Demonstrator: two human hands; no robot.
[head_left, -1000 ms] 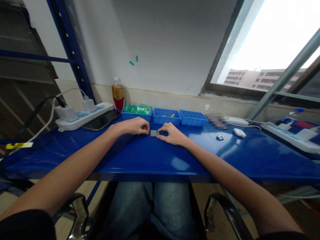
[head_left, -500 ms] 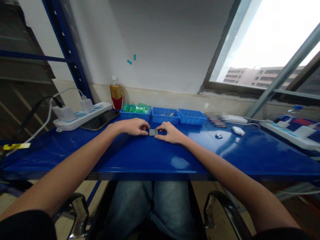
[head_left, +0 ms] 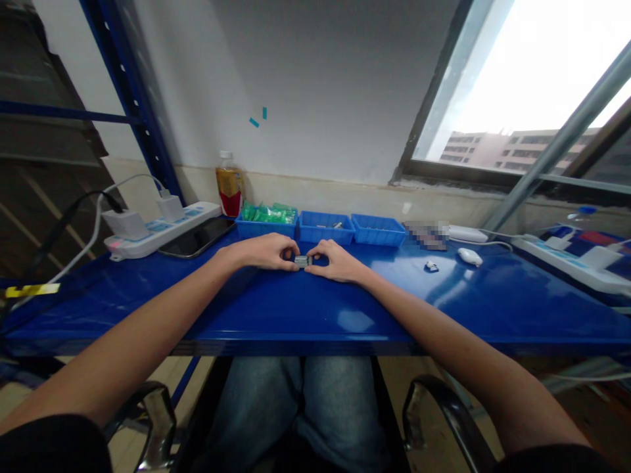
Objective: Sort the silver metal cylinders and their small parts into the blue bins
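Observation:
A small grey ridged block (head_left: 301, 261), too small to name more exactly, is between my two hands near the middle of the blue table. The thumb and fingers of my left hand (head_left: 269, 251) close on its left end. At the opposite end, my right hand (head_left: 338, 261) pinches it between thumb and forefinger. Both wrists are low over the tabletop. Just behind the hands stands a blue bin (head_left: 327, 232) with a few small pieces in it.
To its left, another blue bin (head_left: 266, 228) holds green plastic packets; a third bin (head_left: 378, 235) sits right. A bottle (head_left: 229, 187), phone (head_left: 197, 238) and power strip (head_left: 142, 243) are at left. A white earphone case (head_left: 470, 257) and second strip (head_left: 574, 266) lie right.
My left thumb and fingers have shifted slightly right onto the block's left end. The block looks tipped a little, showing a different side. My right hand stays nearly in place.

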